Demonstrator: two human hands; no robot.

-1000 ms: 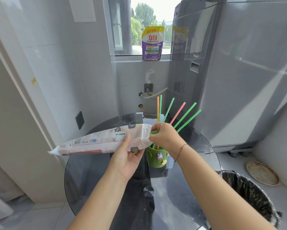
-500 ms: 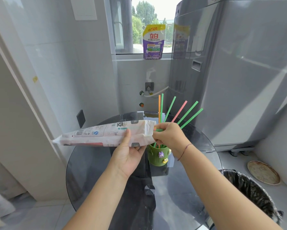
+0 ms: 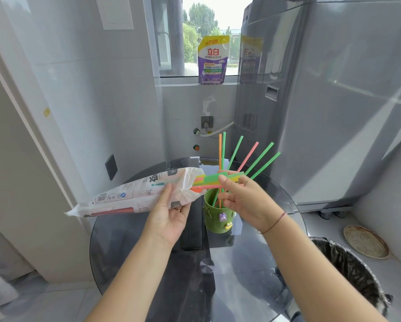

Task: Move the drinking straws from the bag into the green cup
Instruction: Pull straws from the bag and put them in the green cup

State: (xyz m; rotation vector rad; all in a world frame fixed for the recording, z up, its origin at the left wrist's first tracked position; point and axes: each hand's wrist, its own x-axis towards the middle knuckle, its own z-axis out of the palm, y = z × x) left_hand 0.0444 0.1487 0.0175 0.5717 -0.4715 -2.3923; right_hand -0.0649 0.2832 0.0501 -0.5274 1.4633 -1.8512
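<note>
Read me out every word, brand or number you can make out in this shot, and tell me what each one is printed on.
"立白": large red brand on the purple detergent pouch on the windowsill.
"150克": yellow banner at the top of that pouch.
The pouch's smaller lines are too blurred to read.
Straw bag: barcode and print, too tilted and blurred to read.
Washing machine: only a smeared reflection of the pouch, unreadable.
</note>
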